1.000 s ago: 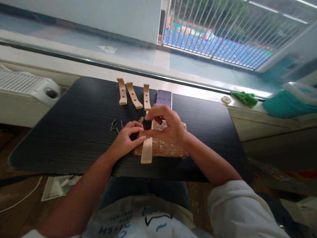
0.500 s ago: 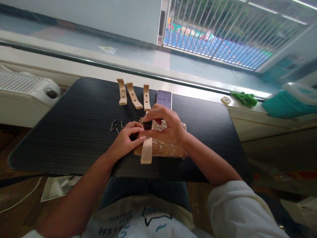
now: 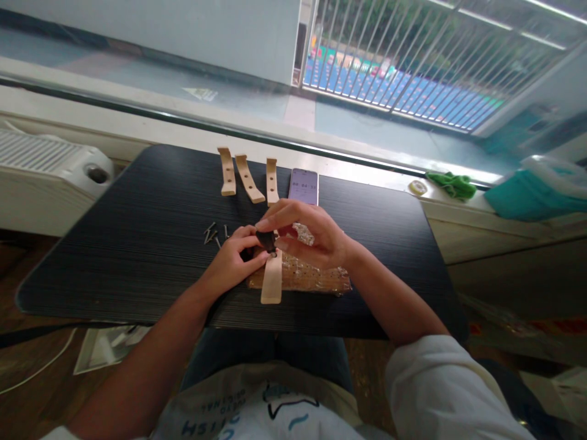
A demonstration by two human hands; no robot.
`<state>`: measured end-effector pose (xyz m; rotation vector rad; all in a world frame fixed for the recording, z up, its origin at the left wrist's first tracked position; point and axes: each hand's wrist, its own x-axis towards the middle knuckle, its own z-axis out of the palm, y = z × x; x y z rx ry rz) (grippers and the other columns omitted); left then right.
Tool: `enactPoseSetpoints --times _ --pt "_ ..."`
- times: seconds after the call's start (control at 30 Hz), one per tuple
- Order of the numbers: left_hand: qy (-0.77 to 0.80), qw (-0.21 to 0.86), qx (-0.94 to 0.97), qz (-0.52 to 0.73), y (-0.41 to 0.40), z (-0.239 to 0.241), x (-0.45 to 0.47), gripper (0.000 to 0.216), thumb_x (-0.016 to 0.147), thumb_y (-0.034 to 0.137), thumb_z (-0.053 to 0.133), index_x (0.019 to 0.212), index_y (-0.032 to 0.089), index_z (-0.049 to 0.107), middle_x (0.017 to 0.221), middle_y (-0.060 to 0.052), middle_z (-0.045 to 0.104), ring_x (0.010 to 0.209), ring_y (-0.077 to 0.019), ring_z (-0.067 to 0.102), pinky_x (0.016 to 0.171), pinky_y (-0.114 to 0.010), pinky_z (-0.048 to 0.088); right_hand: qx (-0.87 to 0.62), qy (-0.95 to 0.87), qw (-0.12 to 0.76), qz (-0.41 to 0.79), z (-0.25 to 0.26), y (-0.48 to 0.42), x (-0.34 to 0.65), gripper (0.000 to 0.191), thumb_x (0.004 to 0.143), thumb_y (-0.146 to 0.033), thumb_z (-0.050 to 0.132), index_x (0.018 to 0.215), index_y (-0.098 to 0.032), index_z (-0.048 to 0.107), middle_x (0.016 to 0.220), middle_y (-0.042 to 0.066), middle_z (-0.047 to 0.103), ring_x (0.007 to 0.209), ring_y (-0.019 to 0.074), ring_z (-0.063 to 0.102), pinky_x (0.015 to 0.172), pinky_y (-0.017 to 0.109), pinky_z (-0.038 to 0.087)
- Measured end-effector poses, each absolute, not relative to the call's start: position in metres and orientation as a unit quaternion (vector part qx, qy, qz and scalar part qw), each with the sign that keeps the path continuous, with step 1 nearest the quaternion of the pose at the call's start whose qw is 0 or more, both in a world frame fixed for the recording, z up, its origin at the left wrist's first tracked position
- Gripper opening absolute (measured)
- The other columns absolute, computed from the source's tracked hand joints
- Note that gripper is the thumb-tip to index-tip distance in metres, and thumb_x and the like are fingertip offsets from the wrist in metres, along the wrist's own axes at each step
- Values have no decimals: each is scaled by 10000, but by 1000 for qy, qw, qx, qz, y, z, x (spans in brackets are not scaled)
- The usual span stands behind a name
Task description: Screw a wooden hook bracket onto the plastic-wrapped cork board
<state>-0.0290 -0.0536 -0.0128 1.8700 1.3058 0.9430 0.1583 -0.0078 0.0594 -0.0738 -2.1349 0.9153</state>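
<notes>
My right hand (image 3: 316, 235) grips a short black-handled screwdriver (image 3: 266, 241) between thumb and fingers, its metal tip pointing down at a pale wooden strip (image 3: 272, 281). The strip lies across a brown block (image 3: 316, 278) wrapped in clear plastic, its near end jutting past the block's front edge. From the left, my left hand (image 3: 238, 253) is closed at the strip's edge, thumb and fingertips beside the screwdriver tip. The strip's far part is hidden behind my hands. Several loose screws (image 3: 210, 233) lie on the table to the left.
Three curved wooden pieces (image 3: 250, 178) with holes lie at the back of the black table (image 3: 137, 244). A phone (image 3: 304, 186) showing a timer lies beside them. On the sill are a tape roll (image 3: 417, 187) and a green cloth (image 3: 453, 184). A radiator (image 3: 50, 165) stands at left.
The screwdriver's handle has tilted left, and its metal tip now shows. My right fingers have shifted and opened slightly around it. My left hand stays in place.
</notes>
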Motion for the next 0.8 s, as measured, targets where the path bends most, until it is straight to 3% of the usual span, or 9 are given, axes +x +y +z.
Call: enactPoseSetpoints --times 0.27,0.47,0.63,0.8 --pt "512 327 705 366 -54 -16 -30 199 745 353 620 847 206 706 976 -65 658 975 -269 593 906 -425 493 -33 -830 341 441 60 -7 158 175 954 -203 412 1104 -150 484 1203 129 620 1086 141 606 757 266 513" --pt "515 333 705 357 -54 -14 -29 226 745 370 618 852 200 721 946 -65 681 914 -262 607 867 -417 510 -57 -811 310 493 59 -10 158 147 972 -198 366 1109 -168 409 1236 146 621 1022 115 622 820 289 529" --pt "507 314 716 361 -54 -15 -29 190 757 369 620 798 210 715 1025 -67 675 981 -271 592 907 -416 493 -45 -793 319 516 53 -8 159 200 965 -222 405 1152 -150 417 1183 122 608 1073 125 614 842 261 521" --pt "509 306 723 353 -55 -13 -30 205 783 393 598 814 220 703 937 -52 671 934 -265 597 856 -413 510 -6 -777 326 538 55 -6 159 246 952 -172 435 1197 -164 458 1208 115 608 1158 145 588 920 283 510"
